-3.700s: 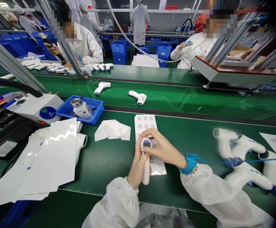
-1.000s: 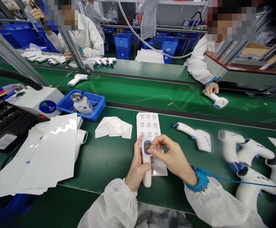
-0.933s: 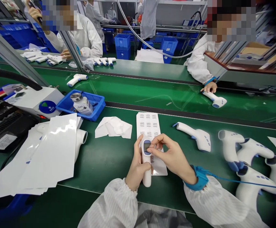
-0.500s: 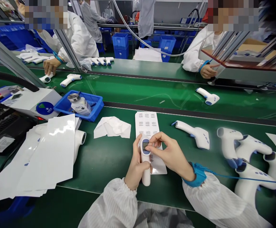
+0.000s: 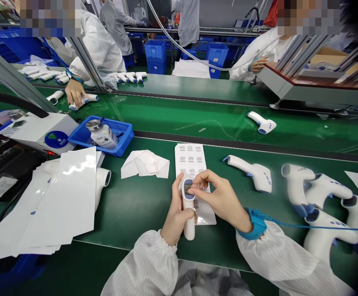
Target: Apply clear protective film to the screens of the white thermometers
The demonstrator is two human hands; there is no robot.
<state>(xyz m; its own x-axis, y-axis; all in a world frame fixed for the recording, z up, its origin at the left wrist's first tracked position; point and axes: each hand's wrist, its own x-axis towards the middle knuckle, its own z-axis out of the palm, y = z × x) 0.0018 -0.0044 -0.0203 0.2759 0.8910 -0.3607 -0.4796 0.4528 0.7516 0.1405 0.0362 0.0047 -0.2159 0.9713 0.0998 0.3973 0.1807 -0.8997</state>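
Observation:
My left hand (image 5: 177,211) grips a white handheld infrared thermometer (image 5: 189,213) upright by its handle, over a sheet of printed labels (image 5: 191,158). The thumb and forefinger of my right hand (image 5: 219,197) pinch together on the thermometer's dark display (image 5: 189,190), and the fingertips cover part of it. A blue wrist strap (image 5: 256,224) circles my right wrist. Another thermometer (image 5: 253,174) lies on the green bench to the right of my hands, and a heap of larger white thermometer bodies (image 5: 316,205) lies further right.
A blue tray (image 5: 101,142) holds a labelled bottle, with a crumpled white wipe (image 5: 145,164) nearby. White sheets (image 5: 55,201) are stacked at left. Beyond a dark rail, a green conveyor belt (image 5: 166,119) carries a thermometer (image 5: 261,122). A co-worker's hand (image 5: 75,92) rests on another thermometer.
My right fingertips have shifted slightly on the display. The thermometer on the conveyor belt has moved left, and a co-worker's hand has come down onto another thermometer at the far left.

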